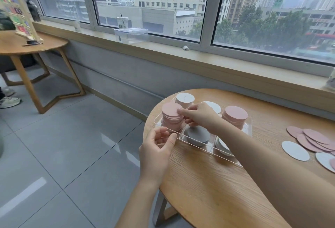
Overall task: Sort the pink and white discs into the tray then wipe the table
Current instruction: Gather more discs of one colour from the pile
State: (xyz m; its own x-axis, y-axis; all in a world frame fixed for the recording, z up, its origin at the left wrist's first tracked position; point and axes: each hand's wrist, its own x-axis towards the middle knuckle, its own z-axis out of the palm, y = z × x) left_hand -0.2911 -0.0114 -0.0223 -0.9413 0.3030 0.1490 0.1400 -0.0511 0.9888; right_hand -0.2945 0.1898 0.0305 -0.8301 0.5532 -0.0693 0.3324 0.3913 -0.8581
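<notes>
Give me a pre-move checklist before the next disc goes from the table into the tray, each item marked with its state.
1. Tray steadied: ok, left hand grips its near left corner.
2. Right hand free to fetch: not ok, its fingers rest on the left pink stack.
3. Loose discs remaining on the table: ok, pink and white lie to the right.
4. Colours unmixed in compartments: cannot tell, the arm hides some.
5. Wiping cloth at hand: cannot tell, none in view.
</notes>
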